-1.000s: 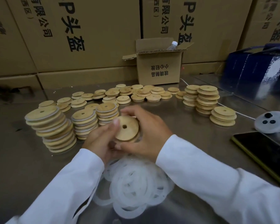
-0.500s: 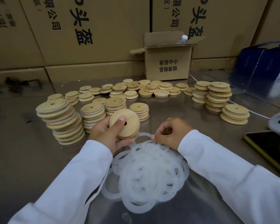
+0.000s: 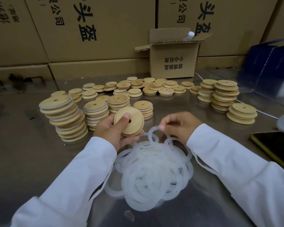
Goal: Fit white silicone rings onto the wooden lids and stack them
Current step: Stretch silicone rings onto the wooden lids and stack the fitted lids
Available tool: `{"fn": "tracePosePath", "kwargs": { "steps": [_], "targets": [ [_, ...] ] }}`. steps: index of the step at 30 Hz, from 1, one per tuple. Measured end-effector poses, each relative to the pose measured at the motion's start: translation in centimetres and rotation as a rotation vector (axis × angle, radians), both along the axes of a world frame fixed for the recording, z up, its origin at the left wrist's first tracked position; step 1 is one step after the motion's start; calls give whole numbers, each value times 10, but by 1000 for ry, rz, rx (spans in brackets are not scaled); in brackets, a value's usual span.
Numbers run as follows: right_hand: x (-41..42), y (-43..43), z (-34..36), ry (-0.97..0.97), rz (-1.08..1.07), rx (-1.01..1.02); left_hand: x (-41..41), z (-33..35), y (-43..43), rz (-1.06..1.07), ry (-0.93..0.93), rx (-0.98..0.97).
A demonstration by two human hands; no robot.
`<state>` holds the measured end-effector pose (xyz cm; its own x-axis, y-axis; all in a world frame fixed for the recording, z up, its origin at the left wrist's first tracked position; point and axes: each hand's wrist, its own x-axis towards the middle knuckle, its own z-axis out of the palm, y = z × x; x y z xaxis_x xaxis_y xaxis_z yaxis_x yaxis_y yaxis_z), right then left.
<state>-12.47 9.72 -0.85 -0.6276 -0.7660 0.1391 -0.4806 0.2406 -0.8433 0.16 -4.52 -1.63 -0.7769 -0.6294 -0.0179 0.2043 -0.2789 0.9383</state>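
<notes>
Lid stacks (image 3: 64,115) behind ring pile (image 3: 154,174), phone (image 3: 275,145) right

You have one wooden lid (image 3: 129,121) in your left hand (image 3: 108,131). On the table (image 3: 31,161) you see four stacks of ringed lids (image 3: 62,118), three stacks of bare lids (image 3: 226,94), one pile of white rings (image 3: 154,174), one small carton (image 3: 174,61), one bottle (image 3: 189,36) and one phone (image 3: 275,145).

Tilted wooden lid (image 3: 136,115) just beyond heaped white silicone rings (image 3: 154,174), lid stacks (image 3: 64,115) behind
</notes>
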Motion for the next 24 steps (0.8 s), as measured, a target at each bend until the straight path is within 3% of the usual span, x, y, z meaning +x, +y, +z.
{"fn": "tracePosePath", "kwargs": {
  "steps": [7,15,24],
  "targets": [
    [15,-4,10,-221,31,-390,-1,4,3,13,-18,37],
    [31,-14,9,-325,-104,-500,3,3,18,-144,-4,-238],
    [31,-16,6,-257,-175,-469,3,2,17,-155,3,-217]
  ]
}}
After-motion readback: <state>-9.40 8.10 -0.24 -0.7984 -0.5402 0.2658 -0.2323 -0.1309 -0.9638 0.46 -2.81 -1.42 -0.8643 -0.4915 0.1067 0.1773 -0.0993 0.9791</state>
